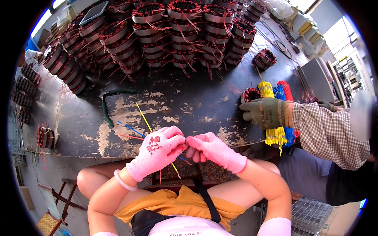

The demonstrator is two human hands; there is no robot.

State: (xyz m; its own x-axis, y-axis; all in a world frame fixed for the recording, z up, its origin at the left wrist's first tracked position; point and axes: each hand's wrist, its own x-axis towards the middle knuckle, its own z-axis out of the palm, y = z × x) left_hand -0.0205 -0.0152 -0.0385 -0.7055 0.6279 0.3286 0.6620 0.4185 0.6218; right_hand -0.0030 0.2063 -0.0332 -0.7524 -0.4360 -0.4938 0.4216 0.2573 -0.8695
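Note:
My left hand [158, 148], in a pink glove, is closed around a yellow wire [144, 117], a blue wire [129, 128] and a red wire [131, 137]. The wires stick out past both sides of the glove, over the table's near edge. My right hand [210, 148], also gloved in pink, meets the left at the fingertips. Its thumb and forefinger are pinched together, and whatever lies between them is too small to make out. Green-handled cutting pliers [105, 107] lie spread on the worn black tabletop [189, 94], beyond my left hand.
Tall stacks of wound motor stators [183, 35] fill the table's far side. At right, a co-worker's gloved hand [265, 112] touches a stator [251, 94] beside bundles of yellow wires [274, 135], blue wires [289, 134] and red wires [286, 88]. A tablet [93, 13] rests on the left stacks.

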